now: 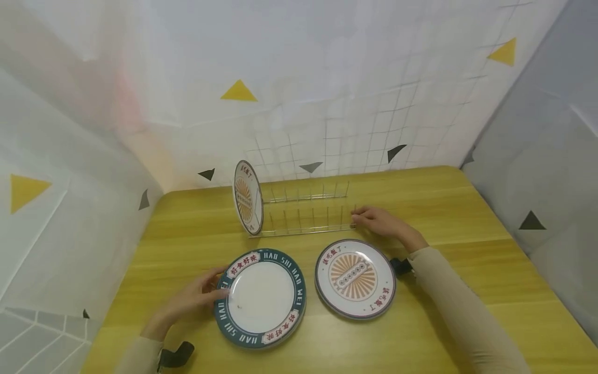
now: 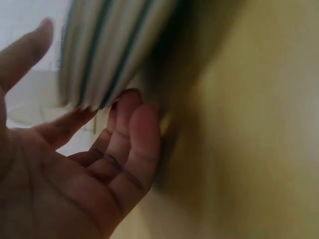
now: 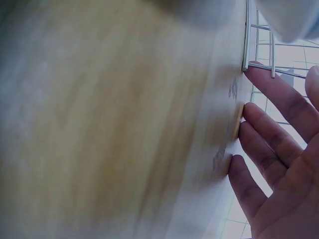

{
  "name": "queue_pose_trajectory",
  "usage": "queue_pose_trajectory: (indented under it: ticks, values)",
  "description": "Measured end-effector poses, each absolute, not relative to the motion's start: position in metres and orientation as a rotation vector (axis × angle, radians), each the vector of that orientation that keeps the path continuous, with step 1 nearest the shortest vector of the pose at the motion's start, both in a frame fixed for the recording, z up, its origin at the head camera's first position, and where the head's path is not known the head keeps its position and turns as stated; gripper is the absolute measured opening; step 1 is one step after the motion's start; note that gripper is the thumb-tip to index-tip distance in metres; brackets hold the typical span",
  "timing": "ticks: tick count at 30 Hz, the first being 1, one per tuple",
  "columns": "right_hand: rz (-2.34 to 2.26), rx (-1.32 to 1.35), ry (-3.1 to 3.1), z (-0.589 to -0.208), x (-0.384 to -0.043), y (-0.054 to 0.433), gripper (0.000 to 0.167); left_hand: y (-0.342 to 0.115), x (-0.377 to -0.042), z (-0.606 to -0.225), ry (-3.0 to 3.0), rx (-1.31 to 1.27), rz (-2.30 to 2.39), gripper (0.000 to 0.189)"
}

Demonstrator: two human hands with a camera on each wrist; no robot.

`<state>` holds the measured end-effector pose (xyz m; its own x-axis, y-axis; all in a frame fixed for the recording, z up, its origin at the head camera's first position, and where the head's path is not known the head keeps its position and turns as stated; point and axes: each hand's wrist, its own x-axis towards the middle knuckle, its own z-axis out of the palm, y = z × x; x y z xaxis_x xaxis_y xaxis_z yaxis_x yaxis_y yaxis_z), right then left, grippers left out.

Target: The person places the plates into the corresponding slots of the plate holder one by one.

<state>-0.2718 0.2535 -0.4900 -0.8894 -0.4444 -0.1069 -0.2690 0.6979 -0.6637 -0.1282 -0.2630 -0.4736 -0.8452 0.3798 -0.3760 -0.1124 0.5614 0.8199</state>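
Observation:
My left hand is at the left edge of a stack of green-rimmed plates. Its fingertips sit right at the plate edges, while the thumb reaches over the rim side, as the left wrist view of the stacked plates shows. My right hand rests at the right end of a wire plate rack. In the right wrist view, the fingertips meet the table and the index finger touches the end of the rack. One white plate with an orange sunburst stands upright in the rack's left end.
White plates with a sunburst print lie right of the green-rimmed stack, in front of the rack. The wooden table has a sheet-covered wall behind it and more sheeting on both sides.

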Motion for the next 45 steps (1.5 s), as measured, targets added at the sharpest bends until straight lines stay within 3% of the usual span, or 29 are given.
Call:
queue_pose_trajectory:
  ticks: [6, 20, 30, 45]
  values:
    - [-0.97, -0.549, 2.656, -0.489, -0.272, 0.255, 0.045, -0.252, -0.118, -0.481, 2.392, 0.274, 1.21, 0.08]
    - [-0.979, -0.577, 2.646, -0.488, -0.274, 0.254, 0.044, -0.262, -0.104, -0.457, 2.686, 0.139, 1.326, 0.041]
    - [-0.988, -0.577, 2.648, -0.488, -0.272, 0.255, 0.04, -0.272, -0.103, -0.426, 2.6, 0.058, 1.467, 0.046]
    - [-0.993, -0.599, 2.642, -0.49, -0.273, 0.256, 0.041, -0.249, -0.125, -0.37, 2.47, 0.484, 2.263, 0.03]
